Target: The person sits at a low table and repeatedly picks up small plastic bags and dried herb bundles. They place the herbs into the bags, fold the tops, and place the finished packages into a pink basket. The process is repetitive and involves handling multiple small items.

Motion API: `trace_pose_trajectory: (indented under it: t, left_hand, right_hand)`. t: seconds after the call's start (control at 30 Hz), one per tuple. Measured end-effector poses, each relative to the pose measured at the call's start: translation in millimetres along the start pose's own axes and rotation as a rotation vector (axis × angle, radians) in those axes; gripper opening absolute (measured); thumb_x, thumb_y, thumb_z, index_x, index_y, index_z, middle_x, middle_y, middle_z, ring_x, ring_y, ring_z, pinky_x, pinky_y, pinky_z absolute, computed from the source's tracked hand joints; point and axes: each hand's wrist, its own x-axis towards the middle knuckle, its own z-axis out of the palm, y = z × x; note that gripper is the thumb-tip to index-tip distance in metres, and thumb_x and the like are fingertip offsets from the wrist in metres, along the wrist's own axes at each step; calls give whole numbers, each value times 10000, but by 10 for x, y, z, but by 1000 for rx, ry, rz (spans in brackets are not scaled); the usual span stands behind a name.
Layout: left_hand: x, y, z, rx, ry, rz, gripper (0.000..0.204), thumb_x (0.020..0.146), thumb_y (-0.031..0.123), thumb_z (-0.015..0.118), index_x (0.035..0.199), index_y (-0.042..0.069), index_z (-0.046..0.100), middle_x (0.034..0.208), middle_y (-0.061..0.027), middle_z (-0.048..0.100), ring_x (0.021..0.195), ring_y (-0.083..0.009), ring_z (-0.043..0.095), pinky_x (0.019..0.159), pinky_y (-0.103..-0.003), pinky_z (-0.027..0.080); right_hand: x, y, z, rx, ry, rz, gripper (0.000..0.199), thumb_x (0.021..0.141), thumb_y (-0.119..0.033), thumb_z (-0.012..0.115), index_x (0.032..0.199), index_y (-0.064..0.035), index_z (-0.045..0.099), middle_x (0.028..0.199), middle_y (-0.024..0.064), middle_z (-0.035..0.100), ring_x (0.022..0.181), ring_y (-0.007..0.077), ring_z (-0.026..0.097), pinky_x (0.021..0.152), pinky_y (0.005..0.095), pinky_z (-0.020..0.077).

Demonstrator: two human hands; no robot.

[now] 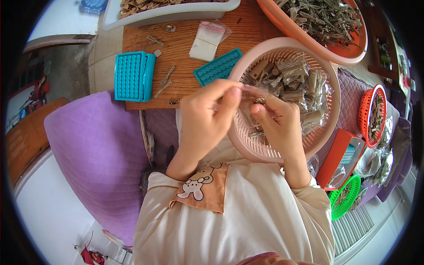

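while the right hand [279, 118] pinches a small dried sprig [259, 101] above the left part of the pink basket [336, 95], the left hand [204, 117] closes thumb and forefinger just beside it; what they grip, one cannot tell. a printed cartoon rabbit marks the orange cloth [204, 191]. bare wood of the table [180, 57] lies open between two sets of teal trays [129, 76], while the basket crowds the orange basin [342, 58].
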Motion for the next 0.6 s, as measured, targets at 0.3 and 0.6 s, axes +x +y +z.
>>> trace_pose_trajectory:
  t: [0.3, 0.6]
  left_hand:
    - [78, -81, 17, 381, 223, 453, 95, 714, 61, 659, 796, 42, 613, 879, -85, 625, 583, -194, 599, 481, -265, 484]
    - [6, -163, -69, 477, -9, 602, 182, 617, 33, 681, 787, 47, 615, 977, -36, 621, 573, -144, 594, 479, -242, 476]
  right_hand:
    - [52, 109, 128, 79, -32, -149, 261, 824, -81, 536, 1070, 5, 525, 735, 174, 602, 636, 250, 617, 588, 303, 467]
    - [31, 22, 113, 97, -92, -111, 183, 823, -61, 516, 985, 22, 539, 703, 185, 588, 627, 321, 597, 555, 337, 451]
